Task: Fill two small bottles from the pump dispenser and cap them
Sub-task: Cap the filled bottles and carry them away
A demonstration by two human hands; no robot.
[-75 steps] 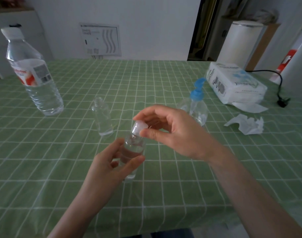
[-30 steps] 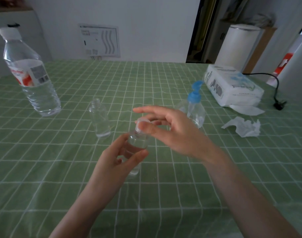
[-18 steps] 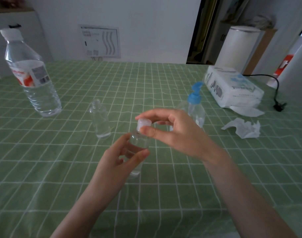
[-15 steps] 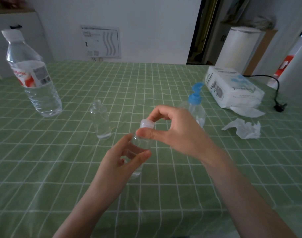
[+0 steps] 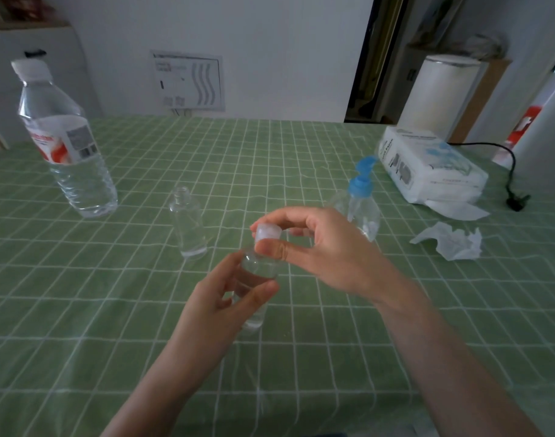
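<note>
At the middle of the green cloth (image 5: 90,310), your left hand (image 5: 221,305) wraps the small bottle (image 5: 258,268), thumb across its front. Your right hand (image 5: 325,250) pinches the white cap (image 5: 267,232) on its neck, thumb and forefinger curled round it. The second bottle (image 5: 189,225) stands uncapped just behind, to the left; the dispenser (image 5: 362,205) stands behind your right hand.

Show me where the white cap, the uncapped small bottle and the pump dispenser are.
white cap (image 5: 267,231), head view, its side wall
uncapped small bottle (image 5: 188,228), head view, mid body
pump dispenser (image 5: 360,184), head view, its blue collar
</note>
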